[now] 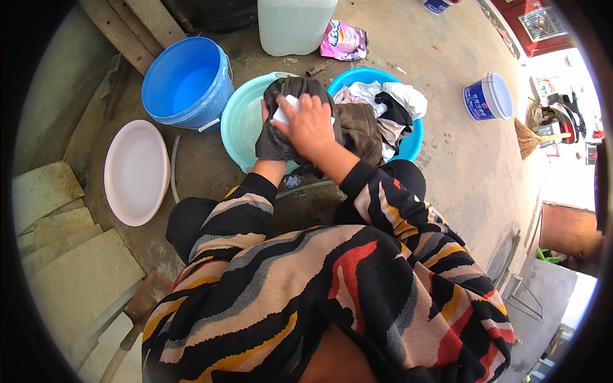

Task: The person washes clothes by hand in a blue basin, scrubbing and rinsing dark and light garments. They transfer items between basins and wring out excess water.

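My right hand presses a white block, perhaps soap or a brush, against a dark brown-grey garment. Its fingers cover much of the block. The garment is draped over my left hand, which holds it from beneath; only a little of that hand shows at the cloth's left edge. Both hands are above the right side of a pale green basin with water in it. Right beside it, a blue basin is heaped with white and black clothes. Brown cloth spreads between the dark garment and this heap.
A blue bucket and a pale pink basin stand left. Behind the basins are a translucent jug and a pink detergent bag. A hose crosses the concrete floor. Farther right are a lidded pail and a broom.
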`<state>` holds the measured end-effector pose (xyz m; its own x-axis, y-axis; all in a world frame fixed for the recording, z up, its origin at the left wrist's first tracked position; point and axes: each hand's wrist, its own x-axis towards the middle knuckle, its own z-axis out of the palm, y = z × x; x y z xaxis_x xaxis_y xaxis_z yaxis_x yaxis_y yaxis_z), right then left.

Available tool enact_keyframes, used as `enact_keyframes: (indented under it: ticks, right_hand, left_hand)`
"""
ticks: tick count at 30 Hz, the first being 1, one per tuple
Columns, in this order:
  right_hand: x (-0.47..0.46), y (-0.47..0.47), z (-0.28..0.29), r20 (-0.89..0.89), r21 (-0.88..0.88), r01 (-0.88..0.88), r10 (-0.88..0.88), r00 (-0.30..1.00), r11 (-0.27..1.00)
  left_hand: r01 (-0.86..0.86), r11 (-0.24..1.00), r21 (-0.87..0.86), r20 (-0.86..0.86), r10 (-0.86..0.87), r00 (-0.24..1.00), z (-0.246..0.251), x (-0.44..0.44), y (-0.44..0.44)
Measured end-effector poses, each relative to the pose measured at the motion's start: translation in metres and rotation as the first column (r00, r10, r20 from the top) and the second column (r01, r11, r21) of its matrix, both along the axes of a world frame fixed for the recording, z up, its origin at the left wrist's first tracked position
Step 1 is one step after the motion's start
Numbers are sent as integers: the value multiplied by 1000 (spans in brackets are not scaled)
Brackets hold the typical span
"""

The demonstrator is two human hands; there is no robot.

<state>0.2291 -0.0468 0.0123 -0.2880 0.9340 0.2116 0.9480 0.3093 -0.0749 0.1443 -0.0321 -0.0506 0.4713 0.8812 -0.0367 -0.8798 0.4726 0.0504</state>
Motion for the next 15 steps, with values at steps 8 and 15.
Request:
enact_keyframes:
  ticks: [8, 15]
  right_hand:
    - [29, 68, -5, -18, 39, 212, -211, 977, 977]
    - [10, -5, -5, -85, -35, -13, 10, 996, 999]
  left_hand:
    - [27, 998, -54, 21, -26, 999, 10, 1, -5]
    - [-34, 999, 18, 2, 34, 999, 8, -5, 0]
